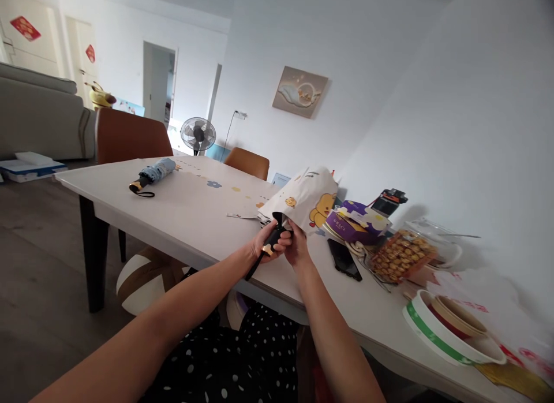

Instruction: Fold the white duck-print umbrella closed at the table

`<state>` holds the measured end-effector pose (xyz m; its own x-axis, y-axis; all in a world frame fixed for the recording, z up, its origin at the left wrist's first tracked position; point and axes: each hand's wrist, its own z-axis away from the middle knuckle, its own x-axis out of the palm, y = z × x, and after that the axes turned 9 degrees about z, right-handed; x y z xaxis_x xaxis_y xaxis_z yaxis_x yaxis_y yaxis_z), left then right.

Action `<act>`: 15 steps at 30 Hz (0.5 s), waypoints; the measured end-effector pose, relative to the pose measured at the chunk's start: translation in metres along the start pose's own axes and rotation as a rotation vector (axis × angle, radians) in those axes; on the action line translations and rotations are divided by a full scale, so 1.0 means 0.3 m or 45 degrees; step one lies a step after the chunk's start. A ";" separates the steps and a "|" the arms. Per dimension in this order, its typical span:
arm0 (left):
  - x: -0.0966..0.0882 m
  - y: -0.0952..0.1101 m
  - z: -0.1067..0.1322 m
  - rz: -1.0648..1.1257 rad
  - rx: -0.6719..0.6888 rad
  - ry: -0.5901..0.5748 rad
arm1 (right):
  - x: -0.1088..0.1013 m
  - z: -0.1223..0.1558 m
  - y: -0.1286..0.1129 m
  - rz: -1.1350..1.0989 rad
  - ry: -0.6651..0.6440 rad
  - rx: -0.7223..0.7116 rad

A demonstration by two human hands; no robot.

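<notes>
A folded white umbrella [305,198] with yellow cartoon prints lies on the white table [190,212], its black handle [274,237] pointing towards me. My left hand [265,243] is wrapped round that handle, a black strap hanging below it. My right hand [295,241] pinches the umbrella's canopy just beside the handle. A second folded umbrella [153,174], light blue with a black handle, rests apart at the far left of the table.
A black phone [344,258], a purple box [352,224], a jar of snacks [400,256] and a green-rimmed bowl [450,331] crowd the right side. Brown chairs [130,138] stand behind the table, a fan [198,134] and a grey sofa [38,111] beyond.
</notes>
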<state>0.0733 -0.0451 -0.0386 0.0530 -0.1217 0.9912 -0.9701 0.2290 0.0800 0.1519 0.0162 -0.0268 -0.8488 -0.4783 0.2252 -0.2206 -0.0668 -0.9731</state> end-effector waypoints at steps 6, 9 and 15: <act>0.013 -0.006 -0.010 -0.199 0.091 0.265 | 0.004 0.012 -0.010 0.168 -0.035 0.017; 0.016 -0.005 -0.023 -0.345 0.145 0.463 | 0.001 -0.007 0.005 0.239 0.098 -0.049; -0.002 -0.007 -0.035 -0.599 0.368 0.594 | -0.009 -0.046 0.025 0.293 0.150 -0.345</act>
<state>0.0778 -0.0354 -0.0384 0.5133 0.2949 0.8059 -0.8402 -0.0188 0.5420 0.1461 0.0291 -0.0340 -0.9370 -0.3486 0.0217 -0.1234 0.2722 -0.9543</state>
